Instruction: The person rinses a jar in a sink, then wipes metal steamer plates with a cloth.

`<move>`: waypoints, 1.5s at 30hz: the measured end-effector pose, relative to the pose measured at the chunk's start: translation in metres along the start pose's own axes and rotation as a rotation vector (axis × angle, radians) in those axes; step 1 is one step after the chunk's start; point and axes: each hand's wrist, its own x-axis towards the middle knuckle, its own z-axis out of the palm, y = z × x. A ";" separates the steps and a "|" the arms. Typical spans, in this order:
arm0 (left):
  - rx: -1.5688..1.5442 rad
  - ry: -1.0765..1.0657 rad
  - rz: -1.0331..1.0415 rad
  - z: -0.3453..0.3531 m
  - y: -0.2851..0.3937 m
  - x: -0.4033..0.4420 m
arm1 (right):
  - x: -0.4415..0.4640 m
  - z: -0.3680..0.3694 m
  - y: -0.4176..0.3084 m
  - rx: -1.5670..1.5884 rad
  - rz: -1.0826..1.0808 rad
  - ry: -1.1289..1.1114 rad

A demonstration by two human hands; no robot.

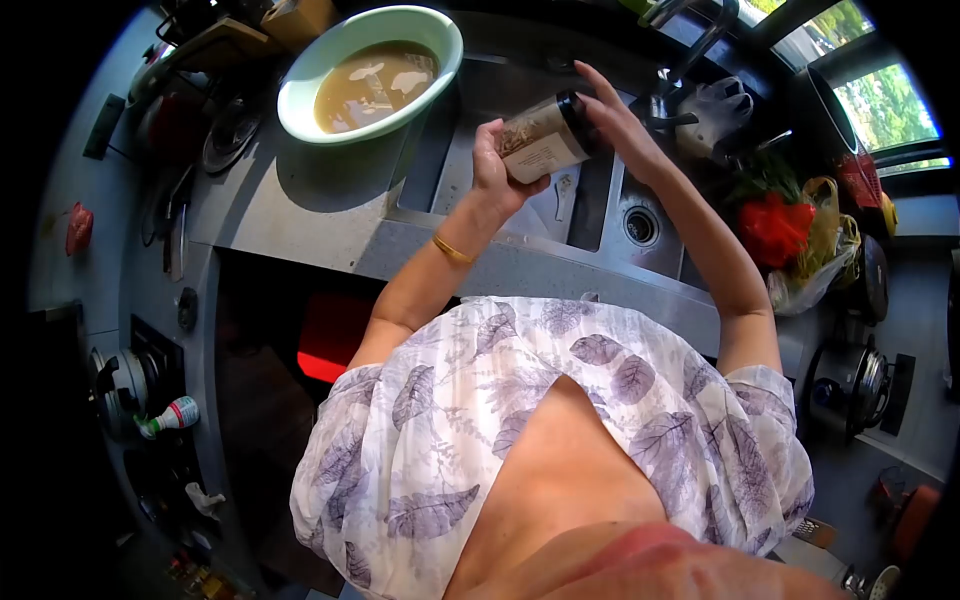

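Note:
My left hand grips a labelled jar around its body, with the thumb on the upper side. The jar lies tilted over the sink, its black lid facing right. Beside that lid is my right hand, fingers stretched out and apart, one pointing up and to the left. Whether its lower fingers touch the lid is hard to tell. A pale utensil shows in the sink below the jar.
A pale green basin of cloudy brownish liquid stands on the counter at left. The drain lies right of my hands, near the faucet. Bags and a red bundle sit at right.

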 end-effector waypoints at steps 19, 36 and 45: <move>-0.105 -0.012 -0.205 -0.016 -0.014 0.027 | 0.008 0.022 0.014 -0.560 -0.166 0.124; 1.875 -0.128 0.388 -0.146 -0.042 0.042 | 0.315 0.031 -0.040 -1.056 -0.593 0.499; 1.836 -0.121 0.246 -0.153 -0.029 0.040 | 0.463 0.007 -0.010 -1.295 -0.415 0.530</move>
